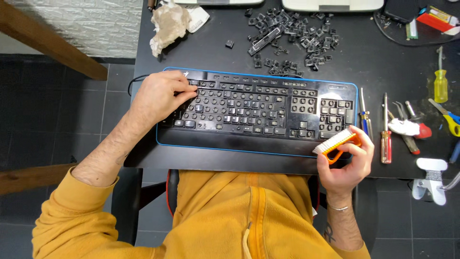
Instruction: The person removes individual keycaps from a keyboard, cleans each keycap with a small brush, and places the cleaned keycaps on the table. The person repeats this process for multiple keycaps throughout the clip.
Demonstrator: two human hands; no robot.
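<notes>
A black keyboard (258,144) with a blue rim lies on the dark desk, most of its keycaps taken off. My left hand (160,93) rests on the keyboard's top left corner, fingertips touching the key area. My right hand (350,160) is at the keyboard's lower right corner, closed around an orange brush (338,143) with white bristles that point up and to the left. A pile of loose black keycaps (294,36) lies behind the keyboard.
A crumpled cloth (167,24) sits at the back left. Screwdrivers (385,129), pliers and other tools lie right of the keyboard, with a yellow-handled screwdriver (441,84) farther right. A white clamp (429,180) grips the desk's front edge (215,165).
</notes>
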